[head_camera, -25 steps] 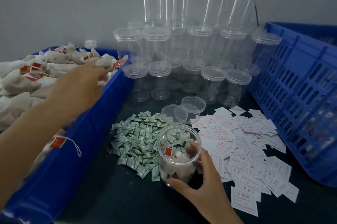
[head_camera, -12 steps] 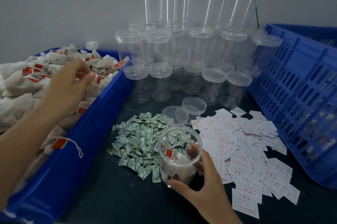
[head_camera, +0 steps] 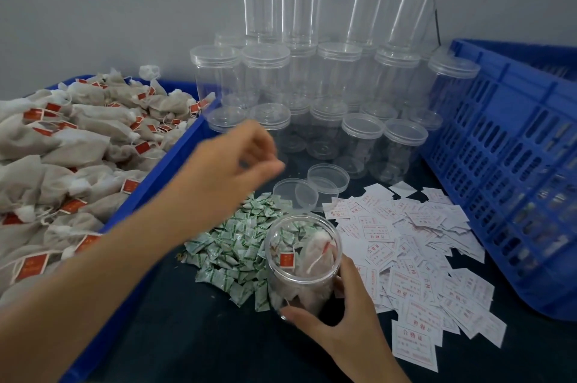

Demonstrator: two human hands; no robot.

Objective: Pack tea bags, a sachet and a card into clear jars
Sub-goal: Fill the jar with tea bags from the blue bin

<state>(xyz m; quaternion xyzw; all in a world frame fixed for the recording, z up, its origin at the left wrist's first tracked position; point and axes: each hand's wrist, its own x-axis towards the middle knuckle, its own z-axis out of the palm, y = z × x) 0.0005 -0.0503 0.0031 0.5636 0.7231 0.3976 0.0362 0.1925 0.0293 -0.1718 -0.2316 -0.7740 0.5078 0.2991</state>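
One jar gripped, blurred left hand perhaps empty

- We see the open jar at lower centre. It is clear and lidless, stands on the dark tabletop, and has white pouches and a red tag inside.
- The tea bags are heaped at the left, greyish pouches with strings and red tags.
- We find green-and-white sachets piled just left of the open jar.
- White cards with red print lie scattered to its right.
- Empty lidded jars are stacked at upper centre.
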